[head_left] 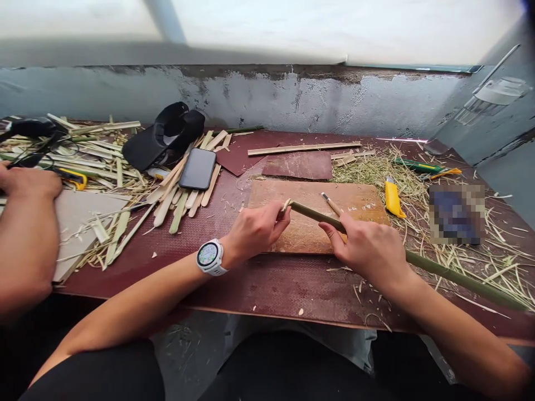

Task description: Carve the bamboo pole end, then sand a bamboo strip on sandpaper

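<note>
A long green stalk (447,272) runs from the middle of the table out to the right edge. My right hand (368,245) is wrapped round it near its left part and also has a thin light-tipped tool (331,204) between its fingers. At the stalk's left end, my left hand (263,225), below a white watch (209,256), pinches the tip, where a small pale curl shows. Both hands are over the near part of a wooden board (321,192). The tool's far end is hidden in my right hand.
A phone (198,169) lies on pale strips beside a black visor cap (163,136). A yellow cutter (393,197) and green-handled tool (418,165) lie among shavings (472,262) at the right. Another person's arm (31,234) rests at the far left near a light board (83,217).
</note>
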`<state>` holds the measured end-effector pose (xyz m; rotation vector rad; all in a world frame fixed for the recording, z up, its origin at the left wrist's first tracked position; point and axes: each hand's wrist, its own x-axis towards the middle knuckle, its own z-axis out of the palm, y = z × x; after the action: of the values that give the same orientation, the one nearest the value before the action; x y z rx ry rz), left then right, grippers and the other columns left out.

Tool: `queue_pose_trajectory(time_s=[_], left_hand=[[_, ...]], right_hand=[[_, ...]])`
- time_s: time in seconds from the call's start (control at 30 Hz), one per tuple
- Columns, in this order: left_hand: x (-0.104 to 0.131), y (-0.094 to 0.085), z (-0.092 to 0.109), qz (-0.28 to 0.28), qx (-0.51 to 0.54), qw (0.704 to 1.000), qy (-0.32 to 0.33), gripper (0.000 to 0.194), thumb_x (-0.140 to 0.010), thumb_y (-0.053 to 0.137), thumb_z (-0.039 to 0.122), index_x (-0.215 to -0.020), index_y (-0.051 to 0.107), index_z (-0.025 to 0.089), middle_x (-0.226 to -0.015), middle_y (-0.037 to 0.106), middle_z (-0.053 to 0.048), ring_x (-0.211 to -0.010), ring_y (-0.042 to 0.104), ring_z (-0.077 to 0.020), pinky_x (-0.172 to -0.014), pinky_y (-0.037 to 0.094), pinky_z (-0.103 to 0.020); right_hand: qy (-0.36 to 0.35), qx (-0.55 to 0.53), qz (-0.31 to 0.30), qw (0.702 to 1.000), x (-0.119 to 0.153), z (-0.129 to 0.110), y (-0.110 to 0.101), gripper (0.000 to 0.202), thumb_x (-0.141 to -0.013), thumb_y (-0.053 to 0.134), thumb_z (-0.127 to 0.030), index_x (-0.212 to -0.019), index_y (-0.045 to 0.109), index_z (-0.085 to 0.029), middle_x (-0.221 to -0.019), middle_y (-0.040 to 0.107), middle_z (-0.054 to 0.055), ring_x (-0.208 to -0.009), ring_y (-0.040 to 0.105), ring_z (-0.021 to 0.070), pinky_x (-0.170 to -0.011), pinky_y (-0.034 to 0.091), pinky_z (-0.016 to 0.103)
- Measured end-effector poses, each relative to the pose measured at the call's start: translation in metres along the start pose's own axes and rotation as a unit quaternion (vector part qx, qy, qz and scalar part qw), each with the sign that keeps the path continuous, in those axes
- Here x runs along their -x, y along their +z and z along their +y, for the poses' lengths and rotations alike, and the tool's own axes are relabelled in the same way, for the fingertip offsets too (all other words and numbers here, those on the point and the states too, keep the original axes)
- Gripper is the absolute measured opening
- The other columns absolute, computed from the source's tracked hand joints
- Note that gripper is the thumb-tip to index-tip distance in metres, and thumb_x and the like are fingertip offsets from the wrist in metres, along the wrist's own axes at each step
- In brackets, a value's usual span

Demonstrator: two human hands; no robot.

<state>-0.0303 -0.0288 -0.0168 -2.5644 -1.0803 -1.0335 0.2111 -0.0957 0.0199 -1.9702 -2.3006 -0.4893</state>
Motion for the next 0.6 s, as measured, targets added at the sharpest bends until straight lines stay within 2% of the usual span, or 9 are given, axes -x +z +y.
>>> queue_pose_trajectory(time_s=[0.1, 0.2, 0.27, 0.3, 0.4, 0.5, 0.53, 0.6], left_hand=[[0.001, -0.005, -0.001, 0.0, -0.028, 0.999, 0.044, 0.021, -0.105, 0.052, 0.024, -0.09, 0.064, 0.017, -0.063, 0.068, 0.0, -0.051, 0.061, -0.0119, -0.048, 0.037, -0.027], [0.003, -0.014, 0.003, -0.005, -0.032, 0.995, 0.093, 0.014, -0.103, 0.056, 0.022, -0.094, 0.066, 0.018, -0.063, 0.069, 0.002, -0.053, 0.063, -0.0114, -0.05, 0.041, -0.027], [0.003, -0.018, 0.005, -0.008, -0.034, 0.994, 0.099, 0.013, -0.102, 0.058, 0.022, -0.094, 0.067, 0.019, -0.064, 0.07, 0.003, -0.053, 0.063, -0.0107, -0.052, 0.042, -0.026], [0.002, -0.02, 0.004, -0.008, -0.038, 0.995, 0.089, 0.015, -0.103, 0.057, 0.023, -0.092, 0.067, 0.02, -0.066, 0.071, 0.002, -0.054, 0.063, -0.0109, -0.052, 0.042, -0.026], [-0.004, -0.022, -0.01, -0.014, -0.069, 0.997, 0.006, 0.02, -0.104, 0.054, 0.027, -0.092, 0.067, 0.017, -0.076, 0.074, -0.005, -0.059, 0.064, -0.0152, -0.05, 0.038, -0.028], [-0.012, -0.024, -0.033, -0.061, -0.122, 0.984, -0.114, 0.024, -0.104, 0.056, 0.035, -0.105, 0.07, 0.015, -0.086, 0.076, -0.012, -0.073, 0.069, -0.0232, -0.054, 0.045, -0.031], [-0.014, -0.024, -0.039, -0.06, -0.125, 0.982, -0.126, 0.028, -0.102, 0.06, 0.038, -0.113, 0.07, 0.014, -0.096, 0.076, -0.016, -0.085, 0.071, -0.0279, -0.06, 0.051, -0.034], [-0.016, -0.024, -0.045, -0.041, -0.05, 0.993, -0.097, 0.038, -0.099, 0.066, 0.04, -0.125, 0.068, 0.013, -0.121, 0.073, -0.021, -0.111, 0.069, -0.0332, -0.084, 0.059, -0.045]], right_hand=[[0.008, 0.004, -0.008, 1.0, -0.002, 0.003, 0.002, 0.061, -0.105, 0.033, -0.059, -0.094, 0.077, -0.018, -0.06, 0.07, 0.013, -0.047, 0.06, 0.0228, -0.051, 0.017, 0.033], [0.045, 0.032, -0.029, 0.998, -0.009, 0.017, 0.009, 0.065, -0.105, 0.031, -0.06, -0.089, 0.076, -0.016, -0.062, 0.07, 0.016, -0.05, 0.063, 0.0249, -0.052, 0.018, 0.032], [0.064, 0.036, -0.031, 0.997, -0.014, 0.028, 0.012, 0.067, -0.105, 0.03, -0.062, -0.086, 0.076, -0.016, -0.064, 0.07, 0.017, -0.052, 0.063, 0.0262, -0.053, 0.019, 0.033], [0.07, 0.03, -0.027, 0.997, -0.016, 0.033, 0.012, 0.068, -0.104, 0.03, -0.064, -0.085, 0.075, -0.017, -0.065, 0.07, 0.017, -0.053, 0.063, 0.0264, -0.053, 0.019, 0.033], [0.068, -0.003, -0.01, 0.998, -0.018, 0.039, 0.009, 0.069, -0.102, 0.032, -0.068, -0.081, 0.073, -0.018, -0.062, 0.067, 0.014, -0.054, 0.061, 0.0253, -0.055, 0.021, 0.033], [0.048, -0.044, -0.01, 0.998, -0.018, 0.039, 0.008, 0.065, -0.101, 0.036, -0.069, -0.08, 0.073, -0.02, -0.06, 0.065, 0.011, -0.053, 0.058, 0.0234, -0.055, 0.024, 0.034], [0.043, -0.056, -0.013, 0.997, -0.018, 0.038, 0.008, 0.065, -0.101, 0.037, -0.069, -0.081, 0.074, -0.02, -0.059, 0.065, 0.011, -0.053, 0.058, 0.0233, -0.055, 0.025, 0.034], [0.031, -0.078, -0.018, 0.996, -0.018, 0.038, 0.009, 0.064, -0.101, 0.037, -0.07, -0.084, 0.074, -0.02, -0.059, 0.065, 0.01, -0.055, 0.058, 0.0234, -0.056, 0.027, 0.034]])
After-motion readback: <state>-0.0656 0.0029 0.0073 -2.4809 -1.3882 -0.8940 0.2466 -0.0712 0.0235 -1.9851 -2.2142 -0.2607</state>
